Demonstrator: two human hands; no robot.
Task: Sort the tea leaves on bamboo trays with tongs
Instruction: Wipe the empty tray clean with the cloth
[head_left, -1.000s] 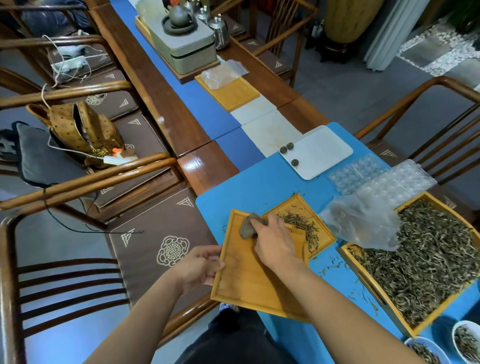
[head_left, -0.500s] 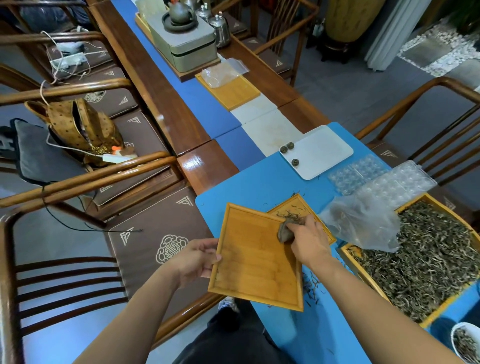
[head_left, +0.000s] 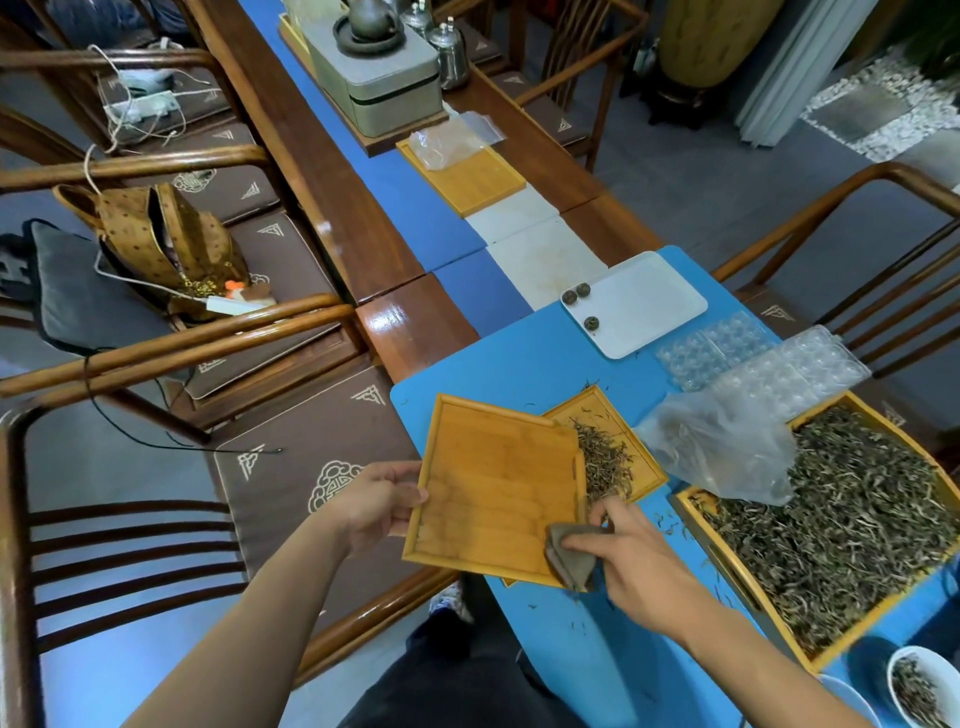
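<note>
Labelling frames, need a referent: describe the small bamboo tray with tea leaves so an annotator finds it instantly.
Start at the blue mat at the near end of the long table. Between the empty tray held in the left hand and the large leaf-filled tray lies the small bamboo tray. It alone holds just a thin leaf pile.

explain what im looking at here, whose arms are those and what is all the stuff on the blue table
There is no machine here. The picture comes from a wide camera worn on a person's head, looking down at their own two bare arms.

The left hand holds an empty bamboo tray by its edge, partly out past the blue table. The right hand pinches a small grey-brown cloth against the tray's near corner, apparently wiping it.

Behind it lies a smaller bamboo tray with a little heap of tea leaves. To the right is a large tray of tea leaves with a clear plastic bag on its edge. Further back sit a white tray with three dark tea balls and clear plastic moulds. No tongs are visible.
</note>
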